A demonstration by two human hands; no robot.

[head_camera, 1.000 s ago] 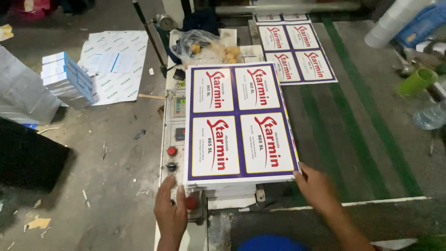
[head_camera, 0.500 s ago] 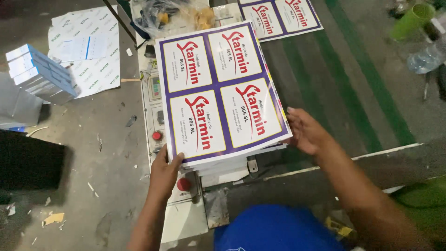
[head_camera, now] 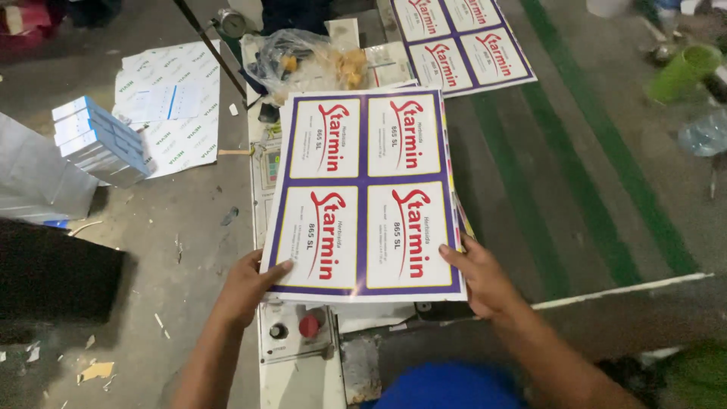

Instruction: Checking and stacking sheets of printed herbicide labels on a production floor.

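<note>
As I look down through the head camera, the only view I have, both hands are on the stack of glossy printed sheets with four white labels in purple borders [head_camera: 363,193]. The left hand [head_camera: 246,288] pinches the near left corner, thumb on top, remaining fingers curled under the edge — closed on the stack. The right hand [head_camera: 485,276] clamps the near right corner the same way, thumb over the top sheet, fingers tucked beneath. The stack sits on the white machine console with a red push button and a black knob [head_camera: 299,337], its long axis running away from me, so the far edge lies well beyond the fingers and the near short edge lies between the two hands. Both hands look equally near to it; neither leads. The right-side edges fan out slightly, with yellow sheet edges showing.

Rest of the view: a crumpled clear plastic bag holding yellow and dark bits [head_camera: 307,60] just past the stack's far edge, another printed label sheet [head_camera: 462,42] flat on the grey floor with green stripes [head_camera: 583,174], a pile of white-and-blue cartons [head_camera: 98,140] far left — well apart from the hands. A blue cap [head_camera: 447,386] fills the bottom edge.
</note>
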